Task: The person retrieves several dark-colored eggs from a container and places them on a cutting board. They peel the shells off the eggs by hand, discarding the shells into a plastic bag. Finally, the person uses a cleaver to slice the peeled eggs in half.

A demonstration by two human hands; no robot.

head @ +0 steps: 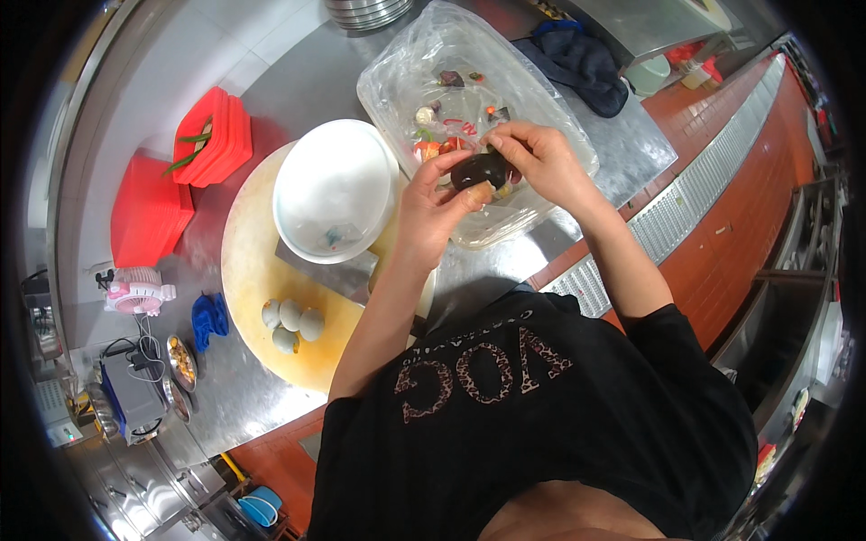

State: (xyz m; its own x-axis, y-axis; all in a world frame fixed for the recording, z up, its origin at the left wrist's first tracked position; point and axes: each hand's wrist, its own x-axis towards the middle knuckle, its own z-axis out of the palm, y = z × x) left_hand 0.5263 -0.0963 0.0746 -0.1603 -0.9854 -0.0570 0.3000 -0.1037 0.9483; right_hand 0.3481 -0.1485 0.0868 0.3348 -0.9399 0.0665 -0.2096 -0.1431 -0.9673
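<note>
Over a basin lined with clear plastic (541,115), my left hand (440,199) holds a dark, glossy century egg (478,172) between thumb and fingers. The fingertips of my right hand (541,159) touch the egg's far right end. Vegetable scraps and bits of shell or peel lie in the basin. Left of it, a white bowl (331,189) with a small piece of clear plastic inside stands on a round yellowish chopping board (250,223). A cleaver's blade (318,270) lies partly under the bowl. Several grey-green eggs (291,315) sit on the board.
Red plastic baskets (213,138), one holding green peppers, stand by the wall. A pink fan (140,292), a blue cloth (209,320) and small dishes of food (181,362) are at the left. A dark cloth (578,64) lies beyond the basin; metal plates (369,13) are stacked at the top.
</note>
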